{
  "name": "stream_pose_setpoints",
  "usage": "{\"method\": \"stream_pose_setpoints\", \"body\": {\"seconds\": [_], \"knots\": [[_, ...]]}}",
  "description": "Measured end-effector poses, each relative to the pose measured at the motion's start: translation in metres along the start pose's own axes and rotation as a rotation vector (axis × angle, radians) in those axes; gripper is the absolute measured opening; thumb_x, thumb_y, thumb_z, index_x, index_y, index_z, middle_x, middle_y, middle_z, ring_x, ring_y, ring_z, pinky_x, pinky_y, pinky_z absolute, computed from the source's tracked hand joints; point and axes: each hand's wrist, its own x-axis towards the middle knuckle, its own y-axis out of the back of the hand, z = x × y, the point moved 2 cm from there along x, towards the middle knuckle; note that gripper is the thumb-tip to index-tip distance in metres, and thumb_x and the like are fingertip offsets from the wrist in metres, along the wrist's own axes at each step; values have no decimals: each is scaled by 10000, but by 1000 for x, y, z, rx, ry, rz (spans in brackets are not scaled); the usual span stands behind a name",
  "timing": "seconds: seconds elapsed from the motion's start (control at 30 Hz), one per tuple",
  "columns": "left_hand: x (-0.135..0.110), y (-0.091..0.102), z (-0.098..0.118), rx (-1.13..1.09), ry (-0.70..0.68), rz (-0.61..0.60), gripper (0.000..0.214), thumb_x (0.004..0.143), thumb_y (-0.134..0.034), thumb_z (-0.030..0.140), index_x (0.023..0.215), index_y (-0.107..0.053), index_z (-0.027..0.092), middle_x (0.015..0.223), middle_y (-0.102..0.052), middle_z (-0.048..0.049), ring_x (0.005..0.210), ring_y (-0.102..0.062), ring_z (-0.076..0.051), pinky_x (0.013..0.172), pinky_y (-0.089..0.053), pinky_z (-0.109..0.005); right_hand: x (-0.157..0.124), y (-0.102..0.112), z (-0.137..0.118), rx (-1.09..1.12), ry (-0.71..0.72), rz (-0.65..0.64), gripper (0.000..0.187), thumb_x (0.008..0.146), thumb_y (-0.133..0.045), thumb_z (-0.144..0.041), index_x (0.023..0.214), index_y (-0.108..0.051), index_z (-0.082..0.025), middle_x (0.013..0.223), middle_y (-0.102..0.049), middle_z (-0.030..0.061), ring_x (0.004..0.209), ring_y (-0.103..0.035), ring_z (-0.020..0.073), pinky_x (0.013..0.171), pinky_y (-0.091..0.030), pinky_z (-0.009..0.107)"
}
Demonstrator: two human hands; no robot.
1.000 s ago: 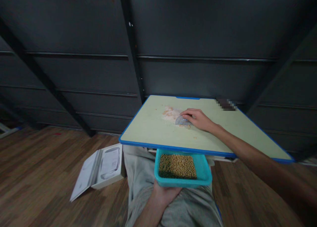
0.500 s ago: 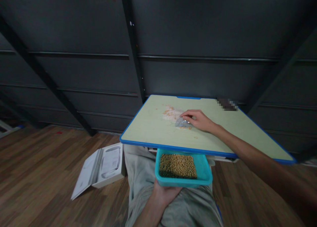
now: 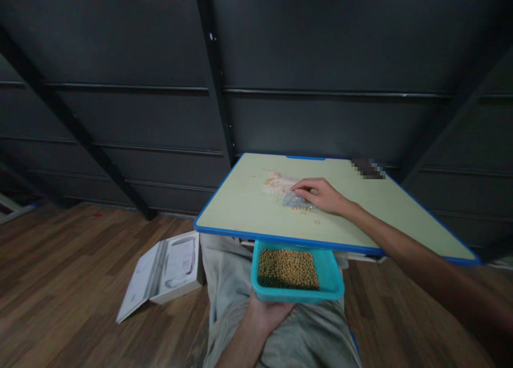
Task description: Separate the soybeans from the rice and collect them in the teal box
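Note:
My left hand point(image 3: 267, 315) holds a turquoise plastic tray point(image 3: 332, 282) from below, just under the table's front edge; most of its fingers are hidden beneath. Round tan beans point(image 3: 287, 269), like soybeans, cover the tray's left and middle, and its right end shows bare. Over the table, my right hand point(image 3: 318, 194) pinches a shiny, see-through piece of plastic point(image 3: 295, 200), its exact kind unclear. Left of those fingers lies a spread of white grains point(image 3: 278, 185) like rice, mixed with orange-yellow bits. Several yellowish beans point(image 3: 300, 209) lie at the plastic's near edge.
The pale tabletop point(image 3: 236, 207) has a raised blue rim. A blurred-out dark object point(image 3: 367, 168) sits at its far right corner. An open white box point(image 3: 178, 266) stands on the wooden floor to the left. Behind rises a dark panelled wall point(image 3: 160, 122).
A few more beans show along the near edge of the plastic, which has shifted slightly under my right hand. My left hand and the tray stay in place.

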Motion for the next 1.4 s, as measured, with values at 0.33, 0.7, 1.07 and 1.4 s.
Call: {"method": "stream_pose_setpoints", "body": {"seconds": [0.33, 0.7, 1.07, 1.4], "knots": [[-1, -5, 0, 15, -13, 73, 415, 1049, -428, 319, 1400, -649, 303, 1232, -809, -85, 1106, -751, -301, 1101, -477, -554, -1, -1, -3, 29, -21, -20, 246, 980, -617, -360, 1057, -804, -221, 1049, -808, 70, 925, -722, 212, 829, -544, 360], [-1, -3, 0, 5, -10, 67, 416, 1025, -486, 295, 1413, -636, 316, 1276, -792, -83, 1108, -754, -308, 1100, -490, -557, -5, -5, -7, 81, -59, -45, 240, 957, -653, -376, 1050, -813, -223, 1051, -812, 64, 899, -728, 202, 822, -564, 361], [-2, -6, 0, -15, 6, 42, 461, 1033, -450, 271, 1475, -567, 327, 1413, -717, -93, 1193, -720, -302, 1121, -482, -582, -8, -8, -15, 142, -57, -92, 246, 942, -684, -390, 1044, -815, -208, 978, -806, 70, 805, -707, 184, 760, -562, 344], [-3, -10, 2, 10, 6, 112, 437, 977, -579, 303, 1410, -639, 312, 1407, -720, -97, 1241, -698, -304, 1108, -521, -526, -12, -12, -23, 269, -101, -186, 244, 922, -711, -416, 998, -815, -209, 851, -781, 54, 654, -677, 148, 637, -553, 301]]}}
